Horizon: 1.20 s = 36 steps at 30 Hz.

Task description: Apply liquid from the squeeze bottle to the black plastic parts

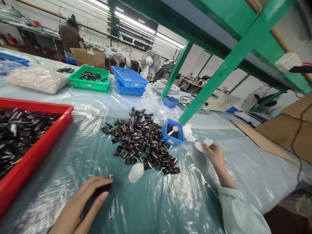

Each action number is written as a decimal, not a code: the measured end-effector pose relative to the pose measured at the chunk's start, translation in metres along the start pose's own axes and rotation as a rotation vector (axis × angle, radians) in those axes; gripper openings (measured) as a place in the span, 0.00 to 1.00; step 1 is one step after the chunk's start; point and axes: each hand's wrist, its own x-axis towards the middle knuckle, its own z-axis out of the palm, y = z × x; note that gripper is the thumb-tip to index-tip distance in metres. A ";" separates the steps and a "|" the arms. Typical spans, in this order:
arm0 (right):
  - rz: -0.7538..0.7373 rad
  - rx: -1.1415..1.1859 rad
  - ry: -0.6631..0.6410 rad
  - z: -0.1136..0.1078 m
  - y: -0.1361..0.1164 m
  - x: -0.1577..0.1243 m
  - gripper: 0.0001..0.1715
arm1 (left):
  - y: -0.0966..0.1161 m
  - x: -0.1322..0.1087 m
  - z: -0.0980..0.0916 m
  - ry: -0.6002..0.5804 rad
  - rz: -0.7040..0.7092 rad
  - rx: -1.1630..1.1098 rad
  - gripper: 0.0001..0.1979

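My left hand is low on the left, its thumb and fingers closed around a small black plastic part. On the right, my right hand pinches a whitish piece, slightly blurred, so its kind is unclear. A white disc-like thing lies just left of those fingertips. Between my hands spreads a loose heap of small black parts with shiny metal bits. A white rounded thing with a yellowish spot sits at its near edge. Beside the heap, a small blue bin holds dark contents and a white spoon.
A red tray full of black parts stands at left. Farther back are a green tray, stacked blue trays and a bagged bundle. A green post slants down behind the bin. One person is in the background.
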 end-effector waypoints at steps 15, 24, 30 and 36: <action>-0.411 0.556 -0.795 0.014 -0.189 -0.135 0.09 | 0.050 0.023 0.004 -0.321 0.048 -0.236 0.12; 0.277 0.796 -1.141 0.056 -0.150 -0.148 0.20 | 0.052 0.047 0.028 -0.412 0.146 -0.363 0.10; 0.339 0.825 -1.194 0.059 -0.154 -0.148 0.18 | 0.054 0.050 0.025 -0.396 0.182 -0.364 0.09; 0.330 0.833 -1.319 0.062 -0.161 -0.143 0.16 | 0.053 0.051 0.026 -0.393 0.207 -0.366 0.08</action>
